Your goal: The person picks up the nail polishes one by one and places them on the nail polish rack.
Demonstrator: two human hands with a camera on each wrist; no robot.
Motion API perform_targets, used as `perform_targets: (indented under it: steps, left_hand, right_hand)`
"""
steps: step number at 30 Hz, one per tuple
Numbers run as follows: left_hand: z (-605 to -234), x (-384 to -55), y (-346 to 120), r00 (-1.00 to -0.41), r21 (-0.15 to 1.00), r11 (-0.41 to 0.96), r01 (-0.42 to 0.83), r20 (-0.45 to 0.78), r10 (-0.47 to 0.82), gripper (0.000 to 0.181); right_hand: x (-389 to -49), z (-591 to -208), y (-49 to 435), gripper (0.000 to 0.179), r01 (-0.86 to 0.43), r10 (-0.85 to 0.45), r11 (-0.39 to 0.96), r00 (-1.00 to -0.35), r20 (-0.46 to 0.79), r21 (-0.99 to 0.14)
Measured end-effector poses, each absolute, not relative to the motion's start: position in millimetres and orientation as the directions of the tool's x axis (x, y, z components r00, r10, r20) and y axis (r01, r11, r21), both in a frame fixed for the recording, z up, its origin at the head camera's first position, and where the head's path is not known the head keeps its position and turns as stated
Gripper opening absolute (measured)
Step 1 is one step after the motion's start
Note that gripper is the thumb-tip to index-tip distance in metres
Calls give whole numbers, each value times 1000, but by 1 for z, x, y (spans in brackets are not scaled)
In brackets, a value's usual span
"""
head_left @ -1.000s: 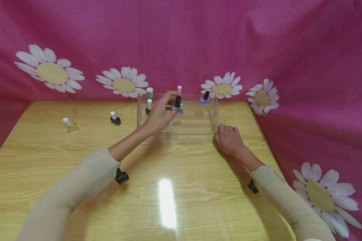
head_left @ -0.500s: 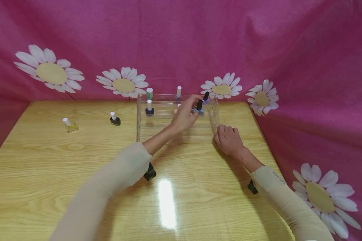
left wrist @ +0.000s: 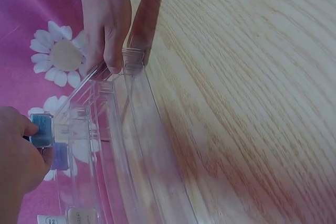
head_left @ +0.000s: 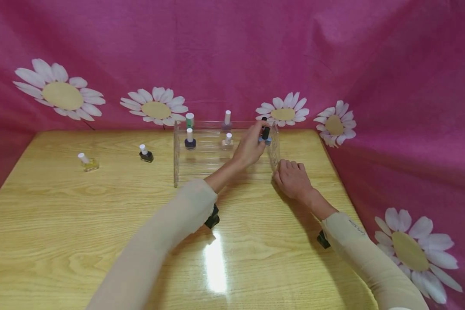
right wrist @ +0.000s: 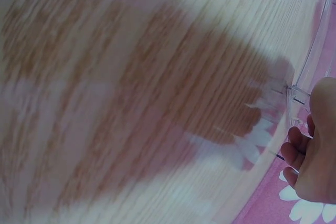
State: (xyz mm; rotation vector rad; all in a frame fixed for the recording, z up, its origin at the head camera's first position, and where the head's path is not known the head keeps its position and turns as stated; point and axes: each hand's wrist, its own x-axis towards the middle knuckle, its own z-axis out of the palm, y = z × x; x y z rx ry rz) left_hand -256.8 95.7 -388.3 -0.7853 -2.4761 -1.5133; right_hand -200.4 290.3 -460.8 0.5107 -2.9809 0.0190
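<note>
My left hand (head_left: pixel 249 146) pinches a light blue nail polish bottle (left wrist: pixel 43 130) with a black cap (head_left: pixel 266 132). It holds the bottle over the right end of a clear stepped display rack (head_left: pixel 207 161). Just behind, on the top step, is a purple nail polish bottle (left wrist: pixel 61 157), mostly hidden in the head view. At the rack's front right corner my right hand (head_left: pixel 293 180) grips the side panel, thumb and fingers on either side of it. Curled fingers (right wrist: pixel 296 148) of that hand show against the panel in the right wrist view.
On the rack stand a green bottle (head_left: pixel 190 121), a dark navy bottle (head_left: pixel 190 143), a white-capped bottle (head_left: pixel 227 120) and a pale pink bottle (head_left: pixel 227 143). A black bottle (head_left: pixel 146 156) and a yellow bottle (head_left: pixel 90 164) stand on the wooden table (head_left: pixel 81 224), left of the rack.
My left hand has carried the light blue bottle rightward along the rack, from its middle to its right end, uncovering the pale pink bottle. The right hand has stayed at the corner.
</note>
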Motion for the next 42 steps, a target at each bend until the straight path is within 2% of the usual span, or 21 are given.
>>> perform_targets:
  steps: [15,33,42]
  left_hand:
    - [-400,-262,103,-858,770,406,492,352,373,44]
    - [-397,-268,106,-870,766,442,467,308,385,45]
    - [-401,-271,105,-892,769,471,432,287,348,46]
  right_hand:
    - [-200,-459,289,24,-319,-316,948,-944,92,-18]
    - [-200,-457,289,25,-316,-313,949,-946,85,-14]
    - [-200,-459,289,24,-335,-332,942,-936,116,-9]
